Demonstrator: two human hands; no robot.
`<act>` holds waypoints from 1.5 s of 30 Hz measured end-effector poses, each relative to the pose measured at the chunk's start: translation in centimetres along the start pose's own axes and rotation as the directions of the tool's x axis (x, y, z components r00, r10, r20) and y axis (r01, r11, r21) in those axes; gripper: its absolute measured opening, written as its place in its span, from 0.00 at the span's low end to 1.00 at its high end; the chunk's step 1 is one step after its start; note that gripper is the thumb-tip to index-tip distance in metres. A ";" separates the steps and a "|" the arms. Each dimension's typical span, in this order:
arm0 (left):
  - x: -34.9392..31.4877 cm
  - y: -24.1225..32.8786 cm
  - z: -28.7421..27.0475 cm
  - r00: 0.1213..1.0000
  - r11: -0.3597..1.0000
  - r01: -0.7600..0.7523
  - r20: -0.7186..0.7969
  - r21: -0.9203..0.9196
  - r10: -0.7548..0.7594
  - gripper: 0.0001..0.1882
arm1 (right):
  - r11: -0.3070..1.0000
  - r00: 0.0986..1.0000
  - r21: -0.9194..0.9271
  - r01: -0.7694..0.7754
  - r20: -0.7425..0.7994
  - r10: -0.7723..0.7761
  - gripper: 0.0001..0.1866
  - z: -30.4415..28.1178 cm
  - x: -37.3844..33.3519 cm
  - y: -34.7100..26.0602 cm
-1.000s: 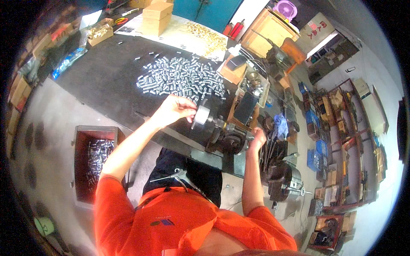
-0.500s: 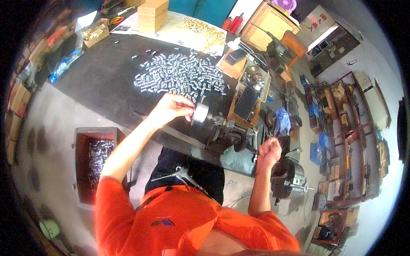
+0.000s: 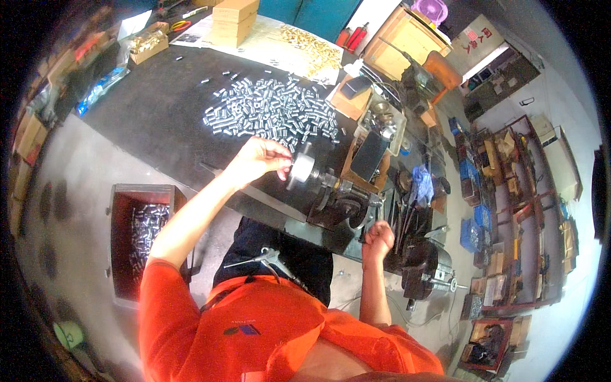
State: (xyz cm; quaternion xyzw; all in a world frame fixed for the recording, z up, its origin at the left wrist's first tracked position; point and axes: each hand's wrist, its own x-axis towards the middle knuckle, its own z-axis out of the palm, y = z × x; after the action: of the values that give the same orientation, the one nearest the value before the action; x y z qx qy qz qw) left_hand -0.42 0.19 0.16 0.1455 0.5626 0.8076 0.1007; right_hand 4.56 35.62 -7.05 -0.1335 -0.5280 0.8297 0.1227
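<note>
A machine with a round silver chuck (image 3: 303, 167) stands at the bench's near edge. My left hand (image 3: 262, 160) is at the chuck's left face, thumb and fingers pinched together; whatever they hold is too small to make out. Right of the machine's dark body (image 3: 337, 207), my right hand (image 3: 380, 238) is closed in a fist near an upright metal lever (image 3: 377, 209). What lies inside that fist is hidden. Beyond the chuck, a wide heap of short silver metal sleeves (image 3: 273, 108) covers part of the dark bench top (image 3: 140, 102).
A metal bin (image 3: 116, 245) with silver pieces stands at the lower left. Brass-coloured pieces (image 3: 312, 51) lie on paper at the back, beside stacked cardboard boxes (image 3: 233, 24). A tray of metal parts (image 3: 382, 118) and a vise-like machine (image 3: 425, 264) are at the right. An air gun (image 3: 270, 258) hangs before my waist.
My right hand has moved left, closer to the machine, and stays closed. The left hand keeps its pinch at the chuck. The whole view has shifted slightly.
</note>
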 end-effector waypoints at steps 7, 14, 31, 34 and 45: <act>0.3 0.0 -0.2 1.000 1.000 -0.017 0.005 0.019 0.017 0.08 | 0.922 0.954 -0.254 0.292 0.009 -0.299 0.07 5.2 8.7 -1.5; -0.4 -0.1 0.3 0.999 0.998 -0.003 -0.037 -0.067 0.001 0.08 | 0.923 0.915 0.033 0.383 0.121 -0.384 0.10 5.6 0.4 -6.7; -7.2 2.0 -3.4 0.965 0.954 0.125 -0.255 0.274 -0.053 0.06 | 0.909 0.906 -0.005 0.417 0.083 -0.415 0.07 5.4 7.2 -4.4; -14.6 1.2 -6.8 0.862 0.868 0.315 -0.499 0.384 -0.092 0.06 | 0.895 0.889 0.136 0.425 0.123 -0.441 0.06 6.4 1.5 -7.0; -14.3 -1.2 -7.6 0.842 0.188 0.357 -0.403 0.915 0.358 0.08 | 0.998 0.994 0.030 0.057 -0.098 -0.054 0.06 1.1 3.2 2.0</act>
State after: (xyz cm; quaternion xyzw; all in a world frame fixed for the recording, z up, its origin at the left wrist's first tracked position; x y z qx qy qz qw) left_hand 10.30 -10.75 -5.22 -0.0581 0.9465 0.2622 -0.1788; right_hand 1.09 34.94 -8.71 -0.1567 -0.5114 0.8270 0.1734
